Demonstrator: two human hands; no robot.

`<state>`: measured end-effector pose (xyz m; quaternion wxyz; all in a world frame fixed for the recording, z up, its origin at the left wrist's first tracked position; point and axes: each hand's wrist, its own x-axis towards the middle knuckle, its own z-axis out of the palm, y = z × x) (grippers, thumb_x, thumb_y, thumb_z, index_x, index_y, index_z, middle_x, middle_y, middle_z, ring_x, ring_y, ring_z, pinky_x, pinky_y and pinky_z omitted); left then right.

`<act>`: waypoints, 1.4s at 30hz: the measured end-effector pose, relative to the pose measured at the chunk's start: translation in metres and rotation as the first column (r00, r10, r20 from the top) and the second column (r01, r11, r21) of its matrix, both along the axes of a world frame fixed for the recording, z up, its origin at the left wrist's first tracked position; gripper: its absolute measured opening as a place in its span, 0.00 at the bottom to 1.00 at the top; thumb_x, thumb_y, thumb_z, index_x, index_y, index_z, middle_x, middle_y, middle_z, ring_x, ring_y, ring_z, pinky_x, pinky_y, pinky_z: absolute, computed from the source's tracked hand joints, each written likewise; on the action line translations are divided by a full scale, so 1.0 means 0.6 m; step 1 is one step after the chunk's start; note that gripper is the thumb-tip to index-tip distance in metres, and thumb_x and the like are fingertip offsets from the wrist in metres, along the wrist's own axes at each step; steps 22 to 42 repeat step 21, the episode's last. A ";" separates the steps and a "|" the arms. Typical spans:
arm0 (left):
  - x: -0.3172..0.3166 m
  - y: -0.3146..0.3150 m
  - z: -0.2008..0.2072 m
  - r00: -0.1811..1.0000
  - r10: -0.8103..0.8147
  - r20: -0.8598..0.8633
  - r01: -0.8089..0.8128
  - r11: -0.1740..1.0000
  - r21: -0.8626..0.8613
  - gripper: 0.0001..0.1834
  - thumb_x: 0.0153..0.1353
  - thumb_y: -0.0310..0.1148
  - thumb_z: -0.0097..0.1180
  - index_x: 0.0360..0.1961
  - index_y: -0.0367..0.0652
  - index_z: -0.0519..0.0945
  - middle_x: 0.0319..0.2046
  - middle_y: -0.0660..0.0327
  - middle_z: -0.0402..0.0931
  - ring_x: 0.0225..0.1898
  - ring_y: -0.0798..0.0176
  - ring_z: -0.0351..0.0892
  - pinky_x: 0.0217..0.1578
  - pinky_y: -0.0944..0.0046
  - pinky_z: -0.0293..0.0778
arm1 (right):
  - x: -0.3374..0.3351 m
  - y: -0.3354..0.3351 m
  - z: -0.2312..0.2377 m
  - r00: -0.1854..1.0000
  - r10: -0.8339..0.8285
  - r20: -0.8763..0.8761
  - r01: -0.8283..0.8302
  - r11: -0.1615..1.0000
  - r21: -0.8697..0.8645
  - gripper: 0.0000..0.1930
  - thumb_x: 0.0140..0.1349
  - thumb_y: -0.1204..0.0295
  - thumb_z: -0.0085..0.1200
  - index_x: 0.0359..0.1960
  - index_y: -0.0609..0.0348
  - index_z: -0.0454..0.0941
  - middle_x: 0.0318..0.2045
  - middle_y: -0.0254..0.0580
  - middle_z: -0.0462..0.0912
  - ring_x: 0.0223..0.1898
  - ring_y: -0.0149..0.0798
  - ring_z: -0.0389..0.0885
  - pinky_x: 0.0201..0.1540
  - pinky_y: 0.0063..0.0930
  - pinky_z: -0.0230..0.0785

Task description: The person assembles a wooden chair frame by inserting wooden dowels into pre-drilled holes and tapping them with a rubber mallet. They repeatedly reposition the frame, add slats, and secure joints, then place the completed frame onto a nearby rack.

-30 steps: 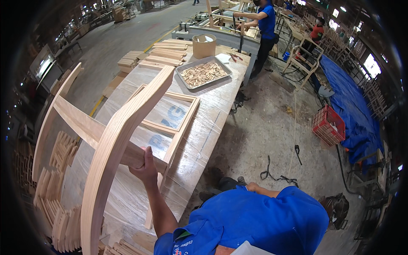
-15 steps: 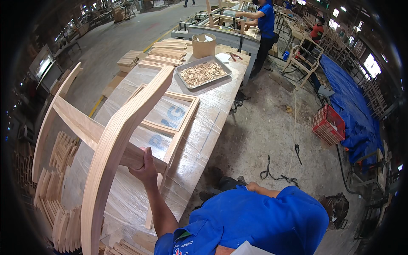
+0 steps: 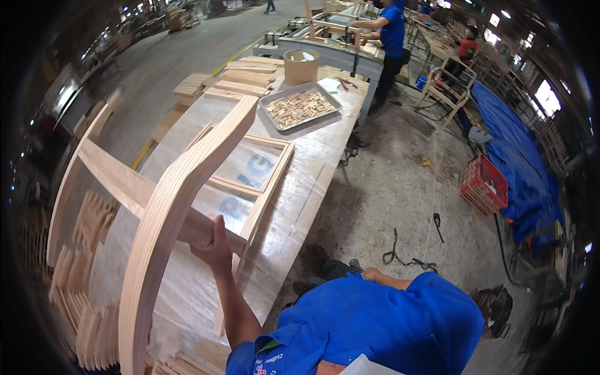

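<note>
My left hand (image 3: 212, 249) is wrapped round the short crossbar (image 3: 195, 229) of a pale wooden chair frame, thumb lying along the wood. Curved legs form the frame: a thick one (image 3: 162, 219) stands close to me, and a thinner one (image 3: 62, 194) lies farther left, joined by a wide rail (image 3: 119, 178). Under it, a rectangular wooden frame (image 3: 275, 164) rests on the plastic-covered table (image 3: 300, 181). My right hand (image 3: 373, 275) is low beside my body, right of the table; its fingers are hidden.
A metal tray (image 3: 300, 106) of wooden dowels, a round tub (image 3: 300, 67) and pliers (image 3: 345, 83) sit at the table's far end. Wooden slats (image 3: 244, 81) lie stacked nearby; more curved parts (image 3: 97, 331) are piled left. A red crate (image 3: 484, 185) stands on the floor. A co-worker (image 3: 392, 37) stands beyond.
The view has shifted very slightly. My left hand keeps its hold on the crossbar, and the chair frame stays almost in place.
</note>
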<state>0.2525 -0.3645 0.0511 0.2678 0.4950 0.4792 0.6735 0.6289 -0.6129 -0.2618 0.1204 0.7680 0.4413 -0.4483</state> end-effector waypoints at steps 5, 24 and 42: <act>-0.001 0.021 -0.060 0.999 -0.004 -0.040 0.000 0.996 -0.095 0.11 0.65 0.28 0.66 0.44 0.28 0.85 0.36 0.56 0.85 0.35 0.67 0.84 0.37 0.66 0.80 | 0.013 -0.035 0.023 0.999 0.004 0.040 -0.001 0.998 -0.069 0.22 0.54 0.53 0.56 0.42 0.56 0.88 0.44 0.57 0.87 0.48 0.58 0.86 0.50 0.46 0.78; -0.029 0.013 -0.021 0.879 0.122 -0.461 0.013 0.960 0.278 0.12 0.69 0.31 0.61 0.34 0.29 0.82 0.28 0.53 0.81 0.25 0.57 0.79 0.30 0.58 0.77 | -0.012 -0.152 0.084 0.850 -0.520 -0.088 0.520 0.854 -0.017 0.19 0.55 0.61 0.59 0.45 0.59 0.88 0.44 0.59 0.88 0.46 0.52 0.89 0.50 0.48 0.80; -0.029 0.013 -0.021 0.879 0.122 -0.461 0.013 0.960 0.278 0.12 0.69 0.31 0.61 0.34 0.29 0.82 0.28 0.53 0.81 0.25 0.57 0.79 0.30 0.58 0.77 | -0.012 -0.152 0.084 0.850 -0.520 -0.088 0.520 0.854 -0.017 0.19 0.55 0.61 0.59 0.45 0.59 0.88 0.44 0.59 0.88 0.46 0.52 0.89 0.50 0.48 0.80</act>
